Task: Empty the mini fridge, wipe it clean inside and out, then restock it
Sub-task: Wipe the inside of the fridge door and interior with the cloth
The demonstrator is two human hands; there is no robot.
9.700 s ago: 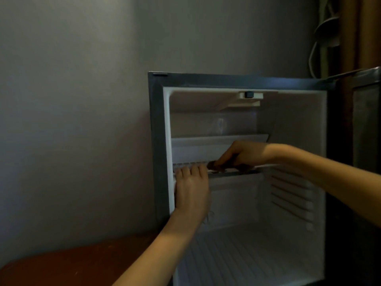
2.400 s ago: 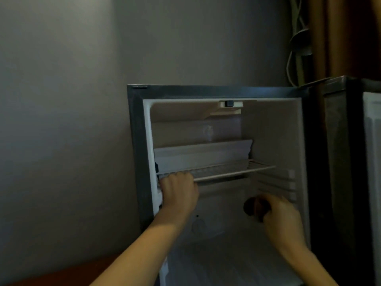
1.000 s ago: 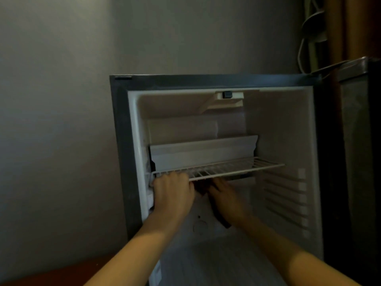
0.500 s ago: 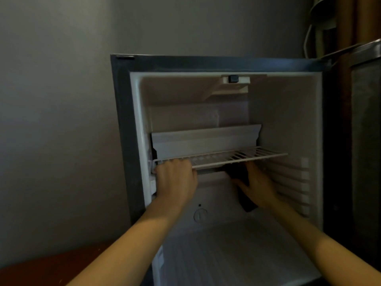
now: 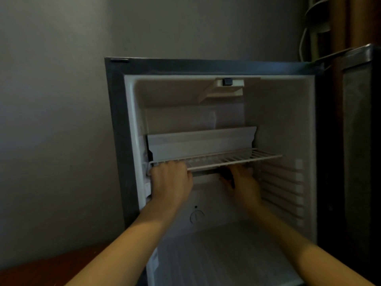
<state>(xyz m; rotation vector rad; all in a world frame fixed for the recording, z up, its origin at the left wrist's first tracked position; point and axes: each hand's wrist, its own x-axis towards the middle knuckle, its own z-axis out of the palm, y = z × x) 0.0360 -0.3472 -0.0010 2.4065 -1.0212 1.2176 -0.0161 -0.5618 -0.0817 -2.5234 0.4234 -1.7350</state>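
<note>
- Your left hand (image 5: 171, 180) had its fingers curled over the front rail of the wire shelf (image 5: 237, 156), at the shelf's 9 o'clock end.
- Your right hand (image 5: 246, 183) held a dark cloth (image 5: 227, 177) up against the shelf's underside, fingers gripping it.
- The mini fridge (image 5: 288, 120) stood open at 12 o'clock, with its door (image 5: 358, 141) swung to 3 o'clock.

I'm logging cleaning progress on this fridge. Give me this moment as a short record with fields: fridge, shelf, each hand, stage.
fridge: mini fridge, door swung open to the right
shelf: wire shelf seated at mid height
left: left hand grips the shelf's front left corner
right: right hand holds dark cloth up under the shelf
stage: wiping inside, judging by the cloth
</note>
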